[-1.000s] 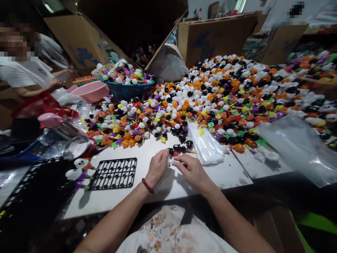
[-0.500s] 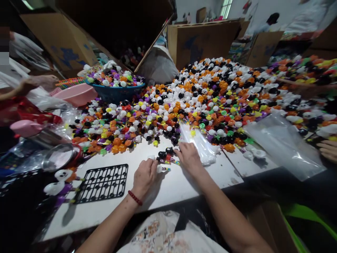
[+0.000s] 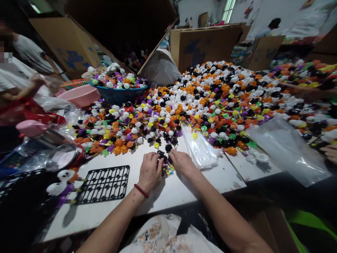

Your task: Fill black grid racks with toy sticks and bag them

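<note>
My left hand [image 3: 150, 171], with a dark red bead bracelet [image 3: 141, 190] at its wrist, curls its fingers round the left side of a small bunch of toys [image 3: 167, 169]. These have black tops and short, brightly coloured, wrapped bodies, and they lie low over the white tabletop [image 3: 181, 195]. Across from it, my right hand [image 3: 184, 163] pinches the bunch's right side, by a round black top [image 3: 168, 148]. The fingers partly hide the bunch, so its exact make-up is unclear. A stack of clear plastic bags [image 3: 201, 149] lies just beyond my right hand.
A big heap of small Halloween toys [image 3: 189, 93] spreads behind my hands. A black plastic grid [image 3: 105, 184] lies left, near ghost-topped toys [image 3: 56, 188] and a metal bowl [image 3: 61, 156]. Behind are a blue basin [image 3: 118, 94] and cardboard boxes [image 3: 202, 45]. Other people stand nearby.
My left hand has moved right and my right hand slightly in, so both now close on the toys, which are gathered into one bunch. The view has shifted a little.
</note>
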Available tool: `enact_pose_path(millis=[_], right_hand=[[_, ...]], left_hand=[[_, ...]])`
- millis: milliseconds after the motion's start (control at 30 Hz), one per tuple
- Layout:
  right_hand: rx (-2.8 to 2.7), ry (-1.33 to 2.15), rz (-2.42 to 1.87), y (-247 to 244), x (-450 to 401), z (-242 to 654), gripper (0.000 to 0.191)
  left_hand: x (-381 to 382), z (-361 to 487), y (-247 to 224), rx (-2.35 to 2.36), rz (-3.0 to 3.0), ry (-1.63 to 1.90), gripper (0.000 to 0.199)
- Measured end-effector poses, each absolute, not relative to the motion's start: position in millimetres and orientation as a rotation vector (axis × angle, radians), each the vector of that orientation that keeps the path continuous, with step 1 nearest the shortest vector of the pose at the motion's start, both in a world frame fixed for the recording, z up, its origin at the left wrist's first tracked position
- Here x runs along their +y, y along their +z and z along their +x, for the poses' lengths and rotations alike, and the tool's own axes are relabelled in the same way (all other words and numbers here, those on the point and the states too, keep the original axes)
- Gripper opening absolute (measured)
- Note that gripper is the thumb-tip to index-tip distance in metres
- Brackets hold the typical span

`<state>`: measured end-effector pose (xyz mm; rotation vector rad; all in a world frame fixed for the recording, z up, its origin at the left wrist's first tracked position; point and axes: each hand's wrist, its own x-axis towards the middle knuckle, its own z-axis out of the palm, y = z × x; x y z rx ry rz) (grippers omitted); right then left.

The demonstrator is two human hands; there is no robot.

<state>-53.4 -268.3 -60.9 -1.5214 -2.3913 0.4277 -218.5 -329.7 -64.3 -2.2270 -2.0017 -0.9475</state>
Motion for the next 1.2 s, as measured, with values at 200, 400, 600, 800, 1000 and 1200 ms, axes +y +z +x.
enact_pose_path(millis=[200,400,600,800,1000,1200], right_hand=[[-2.37,0.243,-1.459,-54,-251,-54,0.021],[-2.454,0.31,-1.379,-65,-222,-76,0.021],[-2.002,0.776,-1.193,-74,-236,-95,0.026],[-2.26,0.57,-1.132,-73,-245,-94,0.018],[-2.334,0.53,-1.273,-71,-226,-78,0.022],[-2.212,0.53,-1.449,-72,-203,-39,0.024]], left_hand=[[-326,-225,-76,-1.975,-2.241,-0.953,0.016],[-320,-231,-78,-1.972,-2.225,-1.05,0.016],[-304,-247,-72,-2.028,-2.425,-1.227,0.052],[-293,-256,-76,-1.993,-2.595,-1.184,0.04],[-301,-264,-76,-2.16,-2.437,-1.356,0.025],[-302,-277,-74,-2.353,-2.237,-1.512,0.022]])
